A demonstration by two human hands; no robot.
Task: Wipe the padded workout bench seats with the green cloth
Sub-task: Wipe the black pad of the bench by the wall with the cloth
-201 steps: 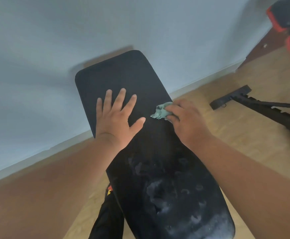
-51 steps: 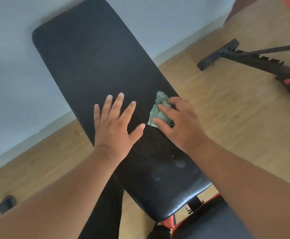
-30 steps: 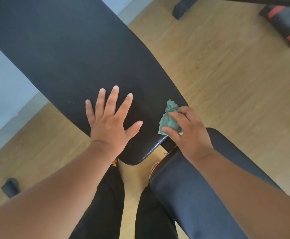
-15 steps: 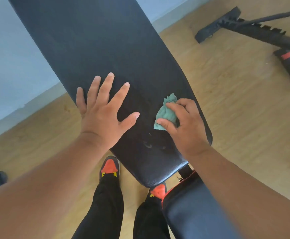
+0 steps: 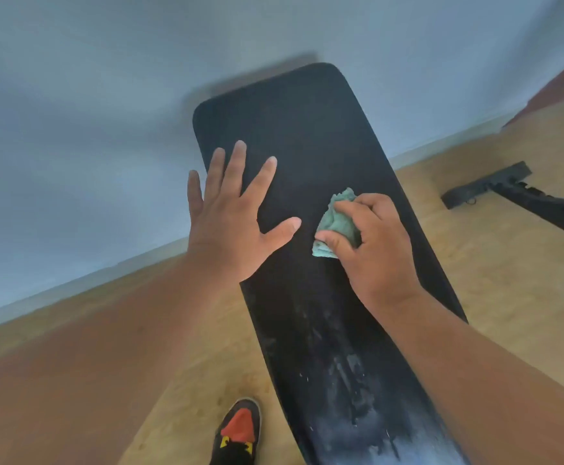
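Note:
A long black padded bench back (image 5: 307, 135) runs from the wall down to the bottom right. My right hand (image 5: 374, 250) presses a crumpled green cloth (image 5: 336, 223) onto the middle of the pad, with thumb and fingers closed around it. My left hand (image 5: 230, 216) lies flat on the pad's left edge, fingers spread, holding nothing. The lower part of the pad (image 5: 347, 391) carries pale smears and streaks.
A pale blue wall (image 5: 89, 129) stands behind the bench. Wooden floor (image 5: 508, 280) spreads on both sides. A black metal frame of another machine (image 5: 522, 199) lies on the floor at the right. My black and red shoe (image 5: 238, 431) stands beside the bench.
The view has tilted up toward the top of the pad. Both hands have moved up the pad, away from its lower end, the right one still holding the cloth.

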